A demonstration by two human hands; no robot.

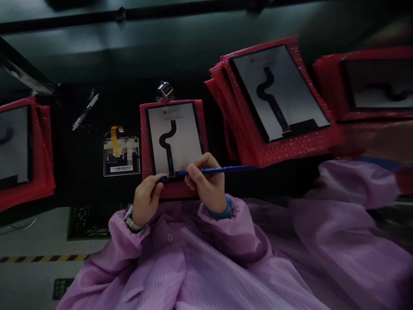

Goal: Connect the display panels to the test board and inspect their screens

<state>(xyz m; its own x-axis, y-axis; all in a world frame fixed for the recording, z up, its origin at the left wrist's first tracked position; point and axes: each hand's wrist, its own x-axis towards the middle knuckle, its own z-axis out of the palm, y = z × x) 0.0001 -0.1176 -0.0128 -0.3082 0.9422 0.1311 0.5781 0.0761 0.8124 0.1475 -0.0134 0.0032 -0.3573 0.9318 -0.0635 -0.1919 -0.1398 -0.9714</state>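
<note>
In front of me a display panel (189, 142) lies face down on a red bubble-wrap sleeve (144, 142). A black S-shaped flex cable (169, 150) runs down its pale back to the lower edge. My right hand (209, 185) pinches a slim blue pen-like stick (237, 168), its tip at the foot of the cable. By the panel's lower left corner, my left hand (146, 198) is closed, thumb and forefinger together at a small dark-blue piece (163, 179). Whether that piece is a cap or a finger cover I cannot tell.
Left of the panel sit a small circuit module (121, 161) with an orange ribbon and a white pen (85, 112). A metal tally counter (165, 91) stands behind. Stacked panels in red sleeves (267, 153) lie to the right. A co-worker's purple sleeve (351, 185) is close by.
</note>
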